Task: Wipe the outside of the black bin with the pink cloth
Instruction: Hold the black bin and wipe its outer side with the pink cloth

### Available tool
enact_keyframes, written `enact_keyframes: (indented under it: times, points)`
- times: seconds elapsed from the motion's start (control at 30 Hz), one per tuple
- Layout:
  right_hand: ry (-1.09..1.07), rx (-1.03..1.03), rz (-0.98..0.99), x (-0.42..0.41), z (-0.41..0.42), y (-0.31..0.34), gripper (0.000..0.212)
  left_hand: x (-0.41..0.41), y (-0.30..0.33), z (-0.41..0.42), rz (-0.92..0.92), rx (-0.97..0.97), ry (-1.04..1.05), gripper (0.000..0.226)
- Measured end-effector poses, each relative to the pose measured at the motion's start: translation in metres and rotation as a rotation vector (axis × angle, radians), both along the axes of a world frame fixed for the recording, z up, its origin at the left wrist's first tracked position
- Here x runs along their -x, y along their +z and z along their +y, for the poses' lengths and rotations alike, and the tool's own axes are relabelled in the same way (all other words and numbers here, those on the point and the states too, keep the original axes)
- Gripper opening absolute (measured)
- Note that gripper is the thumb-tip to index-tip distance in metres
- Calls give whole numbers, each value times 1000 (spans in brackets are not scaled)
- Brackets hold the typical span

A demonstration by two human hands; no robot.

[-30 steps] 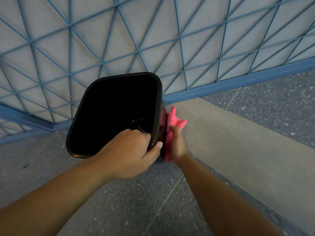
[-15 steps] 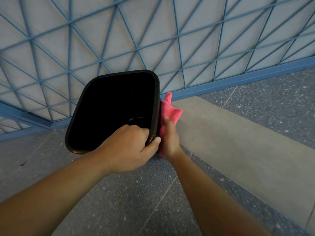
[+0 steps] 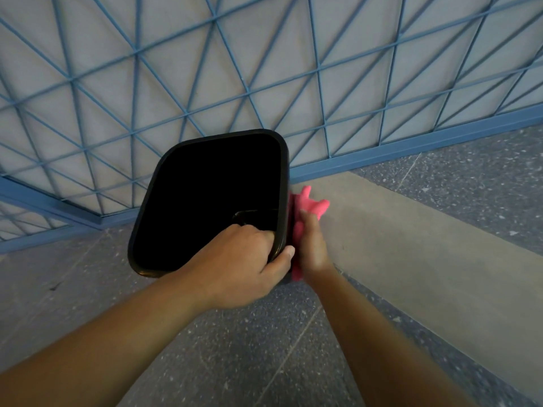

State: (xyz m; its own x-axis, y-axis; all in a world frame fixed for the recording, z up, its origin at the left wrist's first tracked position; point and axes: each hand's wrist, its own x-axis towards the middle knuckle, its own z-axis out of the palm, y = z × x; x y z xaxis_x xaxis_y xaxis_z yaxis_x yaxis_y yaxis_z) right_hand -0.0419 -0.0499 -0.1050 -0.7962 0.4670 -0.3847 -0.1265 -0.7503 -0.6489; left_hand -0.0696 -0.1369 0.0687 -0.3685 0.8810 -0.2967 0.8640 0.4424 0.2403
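Plastic, by the look of it: the black bin (image 3: 211,198) is a thin-walled tub with a rolled rim, and one hand keeps it off the floor (image 3: 235,348), so I judge it light and fairly stiff, though its walls would probably flex under hard rubbing. It sits just above the middle of the view, mouth turned toward the camera, with the blue lattice fence (image 3: 264,69) behind it. The left hand (image 3: 241,265) grips the rim at the bin's 5 o'clock corner, fingers curled inside and thumb outside, which seems the sensible hold, since the rim gives a lip to hook and the smooth sides look slippery. The right hand (image 3: 310,245) presses the pink cloth (image 3: 305,210) against the outer wall at the bin's 3 o'clock side, fingers wrapped over the cloth, part of which bunches free above them. The cloth is soft and limp and should mould to the wall. Bracing from the rim matters, because a firm stroke could swing so light a bin away.
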Motion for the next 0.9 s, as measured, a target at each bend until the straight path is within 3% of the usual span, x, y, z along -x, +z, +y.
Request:
enact_keyframes:
  times: [0.07, 0.1, 0.23, 0.37, 0.53, 0.7, 0.77, 0.83, 0.9]
  points:
    - [-4, 1, 93, 1, -1, -22, 56, 2, -1, 0, -6, -4, -6, 46]
    - [-30, 2, 74, 3, -2, -22, 54, 2, -1, 0, -12, -5, -8, 46]
    - [10, -19, 16, 7, 6, -1, 91, 0, -1, 0, -2, -4, -3, 46]
    - [-23, -21, -2, 5, -2, -9, 79, 2, -3, -2, 17, -10, -7, 45]
    - [-9, -33, -30, 8, -4, -20, 103, 0, -3, -4, 43, -15, -9, 48]
    - [-17, -137, -52, 12, -12, -49, 92, 2, -4, -4, 15, -17, -5, 48]
    - [5, -45, -56, 21, -3, -57, 90, 3, -4, -3, 20, -20, -6, 49]
    - [4, 24, -34, 20, 1, -40, 93, 3, -5, -2, 30, -9, -10, 49]
    - [-7, -38, -44, 9, 3, -3, 85, 2, -5, -2, 27, 1, -8, 48]
